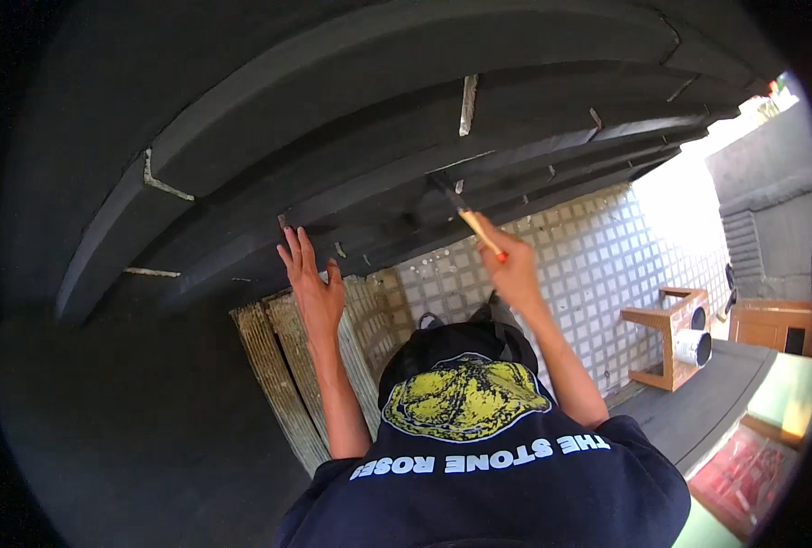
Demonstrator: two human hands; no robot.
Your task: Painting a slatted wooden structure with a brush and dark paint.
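Note:
In front of me runs a dark grey, curved and stepped surface (333, 169), with several pale unpainted strips along its joints. My right hand (513, 265) grips a paintbrush (472, 220) by its light wooden handle, which ends in red. Its dark bristles reach the lower band of the surface, close beside a thin pale line. My left hand (317, 297) is held up with fingers stretched out, the fingertips at the surface near a small pale strip (283, 221). Nothing shows in that hand.
Corrugated sheets (283, 374) lean below my left arm. Checkered tiles (580, 260) cover the floor. On the right, a wooden stool (666, 356) bears a white container (692, 348) with a dark inside. Beyond it are a dark ledge (712, 402) and a reddish panel (744, 475).

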